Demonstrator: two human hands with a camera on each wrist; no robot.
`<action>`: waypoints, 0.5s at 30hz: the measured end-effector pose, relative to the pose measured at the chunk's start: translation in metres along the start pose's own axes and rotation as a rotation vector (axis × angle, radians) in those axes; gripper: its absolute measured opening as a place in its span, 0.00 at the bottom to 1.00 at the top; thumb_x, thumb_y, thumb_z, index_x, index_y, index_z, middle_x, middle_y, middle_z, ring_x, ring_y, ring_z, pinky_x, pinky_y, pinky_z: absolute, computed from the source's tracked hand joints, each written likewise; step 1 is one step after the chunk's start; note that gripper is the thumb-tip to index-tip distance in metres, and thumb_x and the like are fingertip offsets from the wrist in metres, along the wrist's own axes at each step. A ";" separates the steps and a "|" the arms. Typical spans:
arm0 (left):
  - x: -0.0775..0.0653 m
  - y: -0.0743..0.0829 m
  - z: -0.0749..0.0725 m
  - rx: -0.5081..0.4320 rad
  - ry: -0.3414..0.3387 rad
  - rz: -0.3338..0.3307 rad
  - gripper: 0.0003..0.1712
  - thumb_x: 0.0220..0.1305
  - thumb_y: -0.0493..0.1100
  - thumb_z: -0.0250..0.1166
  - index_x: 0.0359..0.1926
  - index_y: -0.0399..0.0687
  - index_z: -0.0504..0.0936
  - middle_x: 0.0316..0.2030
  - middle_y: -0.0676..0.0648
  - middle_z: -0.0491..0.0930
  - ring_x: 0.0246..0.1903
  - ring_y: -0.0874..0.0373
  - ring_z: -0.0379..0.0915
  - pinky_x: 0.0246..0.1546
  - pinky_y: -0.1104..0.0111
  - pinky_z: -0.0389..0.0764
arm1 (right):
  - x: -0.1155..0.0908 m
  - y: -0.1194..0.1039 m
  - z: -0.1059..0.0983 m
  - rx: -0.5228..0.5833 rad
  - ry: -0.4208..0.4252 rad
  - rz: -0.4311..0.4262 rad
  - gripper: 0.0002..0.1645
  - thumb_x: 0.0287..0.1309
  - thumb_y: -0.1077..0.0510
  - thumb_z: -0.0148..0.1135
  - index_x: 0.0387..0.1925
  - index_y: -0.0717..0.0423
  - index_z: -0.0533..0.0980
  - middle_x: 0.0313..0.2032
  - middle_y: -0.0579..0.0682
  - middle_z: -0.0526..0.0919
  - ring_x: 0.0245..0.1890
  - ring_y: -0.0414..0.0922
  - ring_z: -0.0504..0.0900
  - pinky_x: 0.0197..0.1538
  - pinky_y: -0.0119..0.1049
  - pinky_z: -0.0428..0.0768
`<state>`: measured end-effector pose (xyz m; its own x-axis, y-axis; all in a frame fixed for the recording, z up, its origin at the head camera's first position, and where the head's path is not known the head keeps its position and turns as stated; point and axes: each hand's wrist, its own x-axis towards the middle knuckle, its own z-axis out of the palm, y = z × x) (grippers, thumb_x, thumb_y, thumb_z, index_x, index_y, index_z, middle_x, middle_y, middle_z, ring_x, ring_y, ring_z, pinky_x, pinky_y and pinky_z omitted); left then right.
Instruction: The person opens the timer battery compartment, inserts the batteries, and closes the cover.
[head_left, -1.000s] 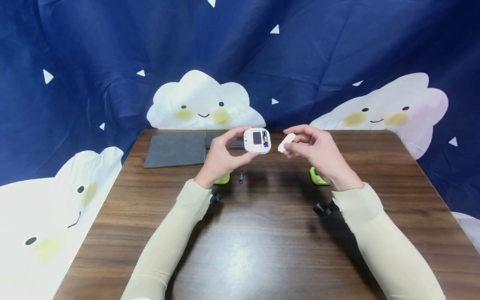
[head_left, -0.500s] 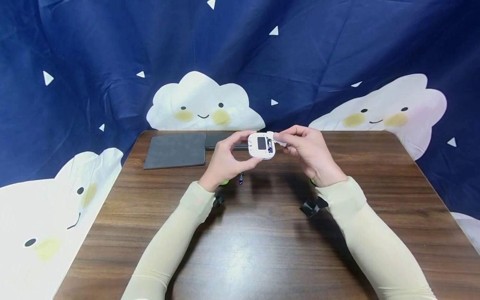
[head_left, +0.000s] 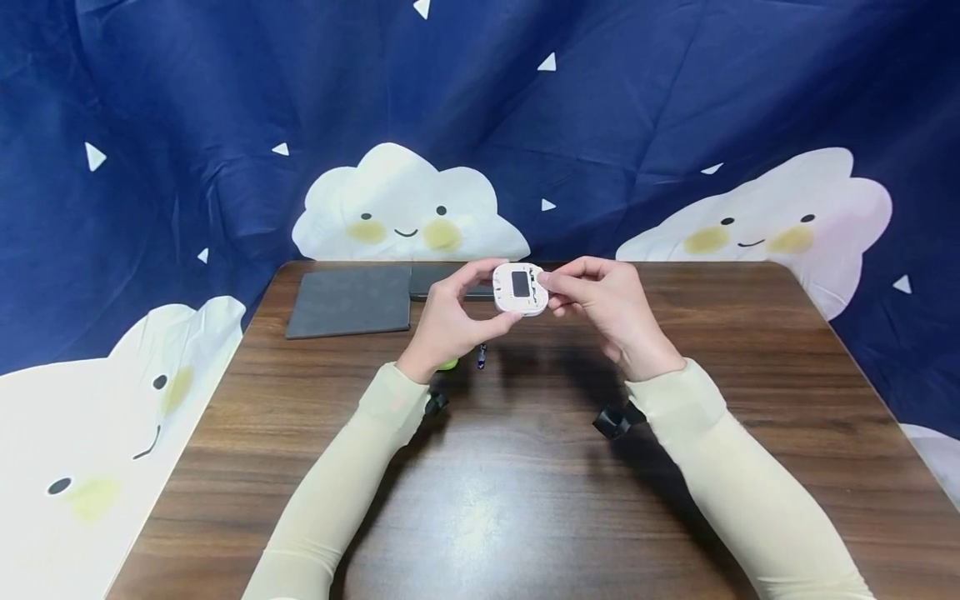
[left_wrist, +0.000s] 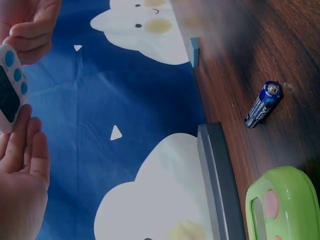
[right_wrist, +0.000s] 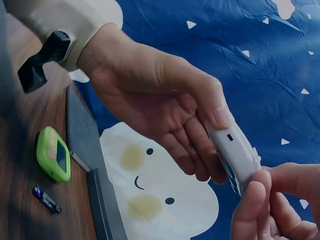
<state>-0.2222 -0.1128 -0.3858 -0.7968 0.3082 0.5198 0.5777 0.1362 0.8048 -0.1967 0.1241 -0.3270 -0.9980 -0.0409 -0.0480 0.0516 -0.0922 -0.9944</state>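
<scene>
In the head view, my left hand grips a white digital timer by its edges, thumb below and fingers above, clear of the table. Its back faces me, with a dark rectangle and a battery compartment along the right side. The screen and round blue buttons show in the left wrist view. My right hand pinches the small white battery cover against the compartment, thumb pressing near its upper end. Fingers mostly hide the cover. A loose blue battery lies on the table beneath.
A green timer lies near the loose battery. At the back left are a dark grey flat board and another dark flat piece beside it. The wooden table ends at a blue cloud-patterned curtain.
My right hand has moved left, bringing the battery cover from beside the timer onto its battery compartment. My left hand shifted the timer slightly right and down.
</scene>
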 end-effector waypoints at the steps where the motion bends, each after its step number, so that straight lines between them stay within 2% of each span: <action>1: 0.000 0.000 0.000 -0.001 -0.001 -0.002 0.38 0.58 0.39 0.87 0.69 0.45 0.84 0.60 0.43 0.91 0.58 0.53 0.87 0.66 0.47 0.83 | 0.000 0.000 0.001 0.000 -0.005 0.001 0.06 0.66 0.63 0.80 0.38 0.59 0.87 0.28 0.43 0.92 0.23 0.35 0.88 0.32 0.27 0.89; 5: -0.001 0.000 0.000 -0.005 -0.009 -0.004 0.38 0.58 0.38 0.87 0.70 0.45 0.84 0.60 0.43 0.90 0.59 0.53 0.87 0.66 0.48 0.83 | 0.002 0.001 0.001 0.001 -0.025 -0.008 0.15 0.68 0.64 0.78 0.51 0.68 0.84 0.29 0.42 0.93 0.23 0.35 0.87 0.31 0.26 0.88; 7: 0.000 0.000 0.000 -0.007 -0.015 -0.002 0.39 0.57 0.38 0.87 0.70 0.44 0.84 0.60 0.42 0.90 0.59 0.52 0.87 0.67 0.48 0.83 | 0.002 0.001 0.001 -0.017 -0.031 -0.018 0.18 0.69 0.64 0.78 0.54 0.70 0.83 0.29 0.42 0.94 0.23 0.34 0.87 0.32 0.26 0.88; 12: 0.000 -0.001 -0.001 -0.036 -0.028 0.001 0.39 0.57 0.37 0.86 0.70 0.43 0.84 0.61 0.41 0.90 0.59 0.51 0.86 0.71 0.42 0.81 | 0.001 0.000 0.001 -0.086 -0.027 -0.064 0.17 0.68 0.62 0.79 0.51 0.71 0.85 0.29 0.41 0.93 0.24 0.35 0.87 0.33 0.28 0.89; 15: 0.000 -0.001 -0.001 -0.054 -0.026 -0.002 0.39 0.58 0.36 0.86 0.70 0.43 0.83 0.61 0.40 0.90 0.59 0.50 0.86 0.72 0.43 0.81 | 0.000 0.001 0.002 -0.111 -0.023 -0.086 0.16 0.68 0.61 0.79 0.50 0.70 0.86 0.29 0.42 0.93 0.24 0.36 0.87 0.34 0.29 0.90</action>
<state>-0.2231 -0.1143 -0.3859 -0.7925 0.3326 0.5111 0.5653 0.0862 0.8204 -0.1969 0.1220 -0.3274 -0.9974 -0.0605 0.0390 -0.0399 0.0147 -0.9991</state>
